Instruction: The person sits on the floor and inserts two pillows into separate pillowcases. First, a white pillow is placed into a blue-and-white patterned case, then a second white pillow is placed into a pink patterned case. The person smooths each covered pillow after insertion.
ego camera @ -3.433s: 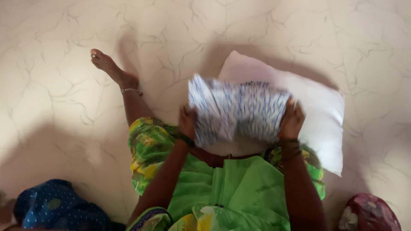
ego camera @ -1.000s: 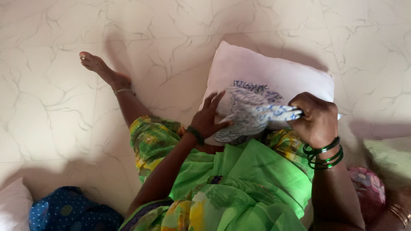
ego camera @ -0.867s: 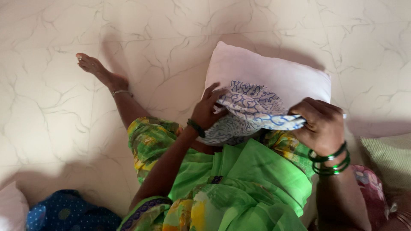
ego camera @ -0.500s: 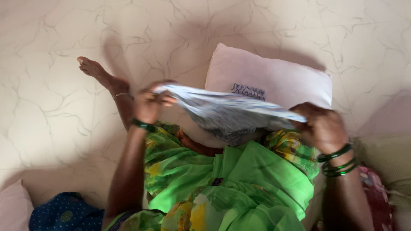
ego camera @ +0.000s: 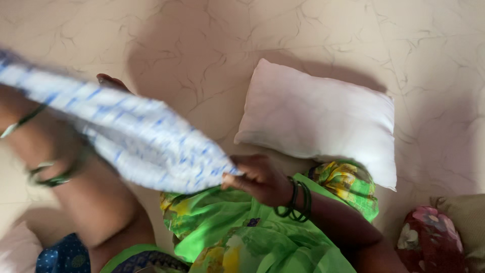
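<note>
Gripping: the right hand (ego camera: pixel 257 178) pinches one end of the blue-and-white patterned cover (ego camera: pixel 136 139), fingers closed tight on the cloth, green bangles on the wrist.
Cover: stretched out and blurred, it sits left of the white pillow (ego camera: pixel 323 119), running from the right hand up toward the left edge of view.
Left hand: the left hand (ego camera: pixel 30 136) is a blur under the far end of the cover, well left of the pillow; bangles show at the wrist, but I cannot tell whether the fingers grip the cloth or are spread.
Pillow: bare and white, lying flat on the floor, its near edge just beyond the right hand and touching the green knee.
Lap: green and yellow printed garment (ego camera: pixel 262 227), directly below the pillow.
Foot: toes (ego camera: pixel 108 79) peek out above the cover, left of the pillow.
Surface: pale marble-look tiled floor (ego camera: pixel 212 45) with thin veins and grout lines, shadow falling across it beside the pillow.
Room edges: a red floral cushion (ego camera: pixel 429 242) lies below and right of the pillow; dark blue dotted fabric (ego camera: pixel 63 258) sits far down-left of it.
</note>
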